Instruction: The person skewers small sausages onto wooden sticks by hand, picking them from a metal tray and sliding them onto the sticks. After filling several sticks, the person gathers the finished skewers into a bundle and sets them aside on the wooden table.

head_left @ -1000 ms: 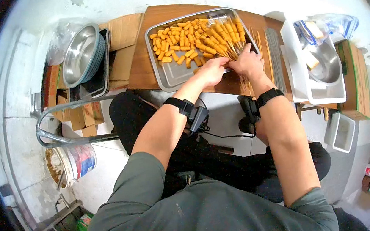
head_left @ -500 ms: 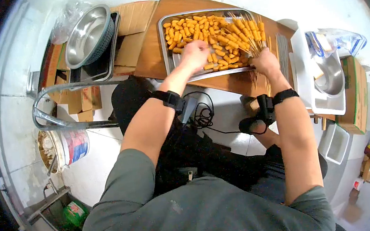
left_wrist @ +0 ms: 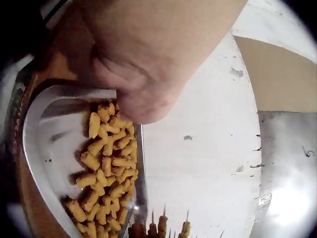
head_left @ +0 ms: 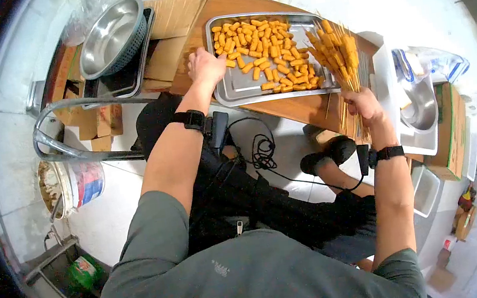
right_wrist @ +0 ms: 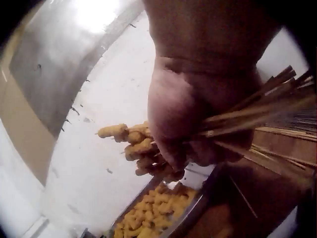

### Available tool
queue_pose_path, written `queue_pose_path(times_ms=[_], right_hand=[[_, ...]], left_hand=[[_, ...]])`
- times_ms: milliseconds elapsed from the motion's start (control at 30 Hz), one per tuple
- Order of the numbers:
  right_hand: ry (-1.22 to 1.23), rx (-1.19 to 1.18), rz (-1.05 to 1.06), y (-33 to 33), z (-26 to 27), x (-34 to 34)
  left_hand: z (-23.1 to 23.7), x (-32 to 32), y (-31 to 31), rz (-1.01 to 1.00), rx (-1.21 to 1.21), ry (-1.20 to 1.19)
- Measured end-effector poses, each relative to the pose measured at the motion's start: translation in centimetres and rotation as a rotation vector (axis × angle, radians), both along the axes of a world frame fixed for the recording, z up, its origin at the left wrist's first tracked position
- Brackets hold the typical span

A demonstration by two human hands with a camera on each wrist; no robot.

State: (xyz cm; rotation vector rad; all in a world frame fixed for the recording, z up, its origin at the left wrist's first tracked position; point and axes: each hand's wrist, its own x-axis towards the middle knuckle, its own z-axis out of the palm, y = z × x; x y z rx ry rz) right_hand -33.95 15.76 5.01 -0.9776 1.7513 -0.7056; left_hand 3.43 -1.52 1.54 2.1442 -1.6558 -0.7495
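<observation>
Many orange-yellow pieces lie in the metal tray [head_left: 243, 93], some also seen in the left wrist view in the tray [left_wrist: 49, 163]. My left hand [head_left: 206, 66] is at the tray's left rim; its fingertips are largely hidden in the left wrist view, where the hand [left_wrist: 143, 69] covers a rim section. Whether it grips the rim, I cannot tell. Over the tray's right end, my right hand [head_left: 364, 105] grips the bare sticks of a bundle of loaded skewers [head_left: 337, 53]. In the right wrist view the hand [right_wrist: 198, 104] wraps round the sticks [right_wrist: 262, 106], pieces [right_wrist: 141, 146] pointing away.
Left of the wooden table [head_left: 299, 106] are a metal bowl in a basket [head_left: 112, 39] and cardboard [head_left: 175, 20]. A white tub [head_left: 384, 77], a metal bowl [head_left: 422, 105] and thin grey sticks [head_left: 364, 68] are on the right. A metal rail [head_left: 81, 153] curves at left.
My left hand has moved left from over the pieces to the tray's left rim. My right hand has drawn the skewer bundle up and rightward, baring the tray's right end.
</observation>
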Motion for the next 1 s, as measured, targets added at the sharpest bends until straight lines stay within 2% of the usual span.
queue_pose_path(times_ms=[67,167,233,300,367,433,500,600,667,767,933,1000], right_hand=[[-0.189,0.05,-0.102,0.4,0.2,0.6],[-0.282,-0.005,-0.154,0.6,0.8,1.9],[-0.258,-0.021,-0.17,0.0,-0.1,1.6],[-0.177,-0.123,-0.256,-1.1,-0.8,1.5],[-0.136,-0.086,-0.295,-2.3,-0.2,1.4],[-0.001,-0.153,-0.392,-3.7,-1.0,0.2],[0.04,-0.193,-0.4,-4.6,-2.8,-1.3],[0.165,-0.2,-0.47,-5.8,-5.8,-3.2],[0.18,-0.255,-0.543,-6.3,-7.5,-3.9],[0.14,-0.185,-0.542,-6.7,-7.6,-3.8],[0.341,-0.128,-0.457,-6.7,-6.0,-2.7],[0.391,-0.014,-0.412,-6.8,-5.9,-2.7]], left_hand=[[-0.7,0.2,-0.3,-0.013,0.035,-0.001],[-2.7,0.5,-0.9,-0.061,0.062,-0.012],[-3.5,0.6,-0.9,-0.091,0.057,-0.023],[-3.8,0.6,-0.7,-0.052,-0.012,0.082],[-3.6,0.4,-0.4,-0.042,-0.033,0.098],[-3.8,0.1,-0.5,-0.037,-0.059,0.117],[-4.9,0.2,-0.4,-0.042,-0.168,0.199],[-5.1,0.0,-0.1,-0.046,-0.234,0.188],[-5.1,-0.1,-0.3,-0.038,-0.209,0.218],[-4.4,-0.2,0.1,-0.014,-0.203,0.236],[-4.4,-0.3,0.4,-0.007,-0.233,0.204],[-5.4,-0.1,0.1,-0.036,-0.295,0.189]])
